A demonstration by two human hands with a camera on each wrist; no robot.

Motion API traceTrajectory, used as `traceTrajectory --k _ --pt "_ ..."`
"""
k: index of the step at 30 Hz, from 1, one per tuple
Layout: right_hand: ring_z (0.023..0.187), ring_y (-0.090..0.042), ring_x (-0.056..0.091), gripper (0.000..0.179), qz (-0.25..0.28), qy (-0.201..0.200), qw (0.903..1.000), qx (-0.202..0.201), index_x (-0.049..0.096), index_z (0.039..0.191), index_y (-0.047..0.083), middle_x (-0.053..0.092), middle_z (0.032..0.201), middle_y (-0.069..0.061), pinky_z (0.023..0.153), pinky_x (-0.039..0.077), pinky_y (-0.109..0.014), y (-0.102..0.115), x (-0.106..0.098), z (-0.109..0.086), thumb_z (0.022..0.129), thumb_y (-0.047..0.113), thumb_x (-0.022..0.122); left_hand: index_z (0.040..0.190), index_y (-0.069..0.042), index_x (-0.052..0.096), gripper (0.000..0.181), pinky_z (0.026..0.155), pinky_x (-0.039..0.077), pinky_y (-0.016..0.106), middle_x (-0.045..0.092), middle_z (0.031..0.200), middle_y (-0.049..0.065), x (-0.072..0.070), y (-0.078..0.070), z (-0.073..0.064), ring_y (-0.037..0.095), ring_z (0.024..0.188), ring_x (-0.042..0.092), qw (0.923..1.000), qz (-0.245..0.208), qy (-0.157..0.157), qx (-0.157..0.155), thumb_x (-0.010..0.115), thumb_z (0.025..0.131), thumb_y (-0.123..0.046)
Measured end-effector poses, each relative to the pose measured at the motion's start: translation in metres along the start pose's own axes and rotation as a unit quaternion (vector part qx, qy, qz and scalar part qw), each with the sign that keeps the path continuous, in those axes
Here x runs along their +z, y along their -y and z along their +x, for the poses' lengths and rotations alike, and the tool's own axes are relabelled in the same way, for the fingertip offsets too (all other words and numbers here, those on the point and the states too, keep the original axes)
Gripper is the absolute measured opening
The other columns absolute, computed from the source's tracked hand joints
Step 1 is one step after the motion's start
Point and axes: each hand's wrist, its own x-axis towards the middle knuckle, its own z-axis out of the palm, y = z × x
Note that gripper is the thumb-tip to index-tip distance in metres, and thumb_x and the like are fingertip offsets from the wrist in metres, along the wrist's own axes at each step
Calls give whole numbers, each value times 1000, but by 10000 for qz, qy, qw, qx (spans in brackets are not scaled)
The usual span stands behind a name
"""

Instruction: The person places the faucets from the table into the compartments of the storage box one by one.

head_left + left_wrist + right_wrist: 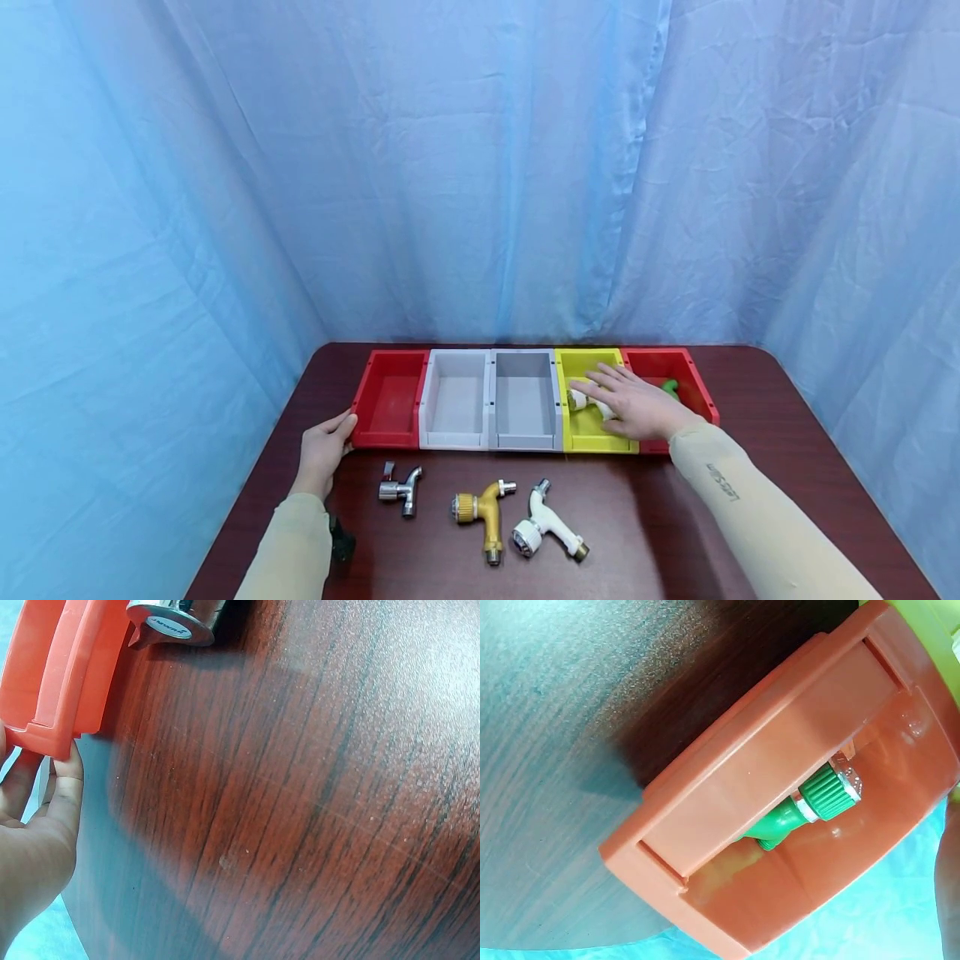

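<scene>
My left hand (324, 454) grips the near left corner of the red bin (386, 400) at the row's left end, its thumb at the rim and fingers curled beneath in the left wrist view. Over the yellow bin (598, 444) my right hand (636, 404) spreads its fingers, which are mostly straight. Partly covered by those fingers, a white tap (578, 400) lies in that bin. A green tap (829, 791) lies inside the right red bin (705, 817), under my right wrist.
White (453, 400) and grey (525, 400) bins stand mid-row. In front on the dark wooden table (420, 571) lie a chrome tap (405, 490), a gold tap (489, 517) and another white tap (551, 525). Blue curtains (465, 167) hang around the table.
</scene>
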Motion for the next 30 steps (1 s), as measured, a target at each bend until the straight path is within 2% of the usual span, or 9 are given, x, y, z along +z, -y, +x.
traceTrajectory --k 4,8,12,17,23,30 --pt "145 -46 37 78 -43 -211 9998 -37 41 158 19 48 154 -19 118 27 -67 0 1 -3 89 25 78 153 -10 47 54 105 52 41 45 156 20 0 0 1 31 134 54 10000 -1 -17 -7 56 106 -35" --pt "146 -45 35 77 -29 -253 9997 -61 41 158 19 46 156 -18 118 26 -67 5 -3 -7 91 27 77 153 -10 47 54 98 56 33 45 156 20 0 0 1 31 134 54 10000 4 -37 -23 56 106 -35" --pt "146 -46 36 77 -89 -410 9988 -271 42 158 19 45 156 -19 117 29 -67 11 -7 -11 90 28 78 153 -10 47 54 92 57 27 45 156 20 0 -1 0 31 133 54 10000 2 -50 -34 56 106 -34" --pt "146 -45 37 80 -273 -581 9961 -611 43 157 21 44 157 -17 116 32 -65 19 -11 -13 88 32 80 153 -10 47 54 98 56 32 45 157 20 1 -1 0 31 134 54 10000 -4 -48 -52 56 106 -35" --pt "147 -46 34 83 -385 -538 9920 -1074 40 159 21 39 161 -16 116 32 -64 33 -13 -12 87 34 81 154 -11 46 55 107 50 43 43 157 19 0 1 0 32 136 52 10000 -24 -17 -66 56 106 -36" --pt "145 -47 37 85 -509 -641 9857 -1474 41 158 20 39 161 -18 114 34 -65 47 -12 -10 86 39 81 154 -11 46 57 106 51 41 43 158 19 0 2 1 32 136 52 10000 -33 -21 -62 57 105 -38"
